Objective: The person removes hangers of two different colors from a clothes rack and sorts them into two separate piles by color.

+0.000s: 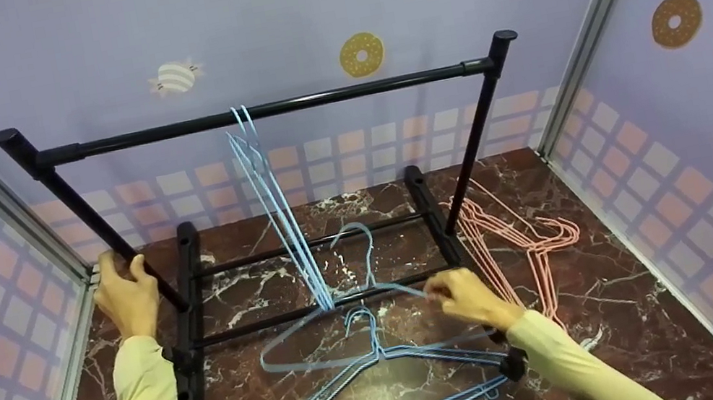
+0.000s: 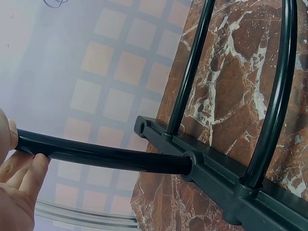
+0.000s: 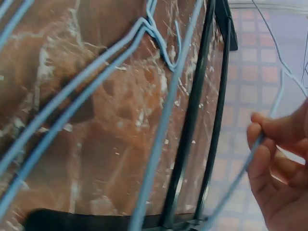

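In the head view my left hand [image 1: 126,295] holds the left post [image 1: 92,217] of a black clothes rack; the left wrist view shows fingers and thumb around that post [image 2: 110,158]. My right hand [image 1: 465,298] pinches one shoulder of a light blue clothes hanger [image 1: 401,287], held up above the floor with its hook pointing up. Several blue hangers [image 1: 294,240] hang from the top rail [image 1: 366,89], left of its middle. Below the held hanger, more blue hangers [image 1: 376,344] lie together on the floor. In the right wrist view, thumb and fingertips pinch the hanger wire [image 3: 236,180].
Pink hangers [image 1: 540,277] lie at the rack's right side, partly behind my right forearm. The rack's feet [image 1: 196,397] and low crossbars [image 1: 254,326] stand on dark red marbled floor [image 1: 274,398]. Patterned walls [image 1: 297,27] enclose the back and both sides.
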A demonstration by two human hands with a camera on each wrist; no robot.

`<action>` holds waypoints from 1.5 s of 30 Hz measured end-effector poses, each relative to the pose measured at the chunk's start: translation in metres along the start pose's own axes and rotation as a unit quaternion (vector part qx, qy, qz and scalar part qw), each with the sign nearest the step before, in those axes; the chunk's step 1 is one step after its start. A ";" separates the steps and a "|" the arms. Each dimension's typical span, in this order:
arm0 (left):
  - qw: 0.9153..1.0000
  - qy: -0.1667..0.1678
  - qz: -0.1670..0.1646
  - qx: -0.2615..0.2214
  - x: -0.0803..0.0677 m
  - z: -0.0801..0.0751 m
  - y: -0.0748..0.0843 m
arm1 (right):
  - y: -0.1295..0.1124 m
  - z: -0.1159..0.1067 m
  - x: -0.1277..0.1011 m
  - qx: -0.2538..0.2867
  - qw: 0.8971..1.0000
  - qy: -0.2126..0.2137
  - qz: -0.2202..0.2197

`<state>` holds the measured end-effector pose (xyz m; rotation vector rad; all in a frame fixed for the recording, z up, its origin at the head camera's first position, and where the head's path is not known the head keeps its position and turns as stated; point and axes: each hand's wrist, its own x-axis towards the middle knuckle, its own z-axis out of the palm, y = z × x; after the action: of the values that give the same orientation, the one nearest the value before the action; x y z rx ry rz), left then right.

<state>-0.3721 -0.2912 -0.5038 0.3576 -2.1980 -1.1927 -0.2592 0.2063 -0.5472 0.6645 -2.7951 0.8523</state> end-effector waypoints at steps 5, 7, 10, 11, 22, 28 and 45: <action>1.000 -0.001 0.001 0.006 0.000 0.000 0.001 | 0.005 0.009 -0.019 0.048 0.994 -0.099 0.024; 1.000 0.000 0.004 0.009 0.001 0.000 0.002 | 0.007 0.015 -0.026 0.057 0.990 -0.122 0.029; 1.000 -0.001 0.005 0.011 0.001 0.000 0.002 | 0.009 0.023 -0.035 0.059 0.989 -0.136 0.023; 1.000 -0.003 0.003 0.011 0.001 0.000 0.002 | 0.009 0.026 -0.037 0.053 0.990 -0.133 0.015; 1.000 0.008 0.007 0.009 0.000 0.002 -0.001 | 0.012 0.055 -0.056 -0.070 0.994 -0.037 -0.077; 1.000 0.002 0.003 0.004 0.001 0.001 0.000 | 0.014 0.068 -0.067 -0.116 0.984 0.029 -0.131; 1.000 -0.004 0.002 0.009 0.000 0.001 0.001 | 0.009 0.071 -0.069 -0.156 0.982 0.032 -0.099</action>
<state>-0.3731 -0.2897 -0.5033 0.3557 -2.2153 -1.1748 -0.2021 0.1989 -0.6290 0.8234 -2.6631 0.3818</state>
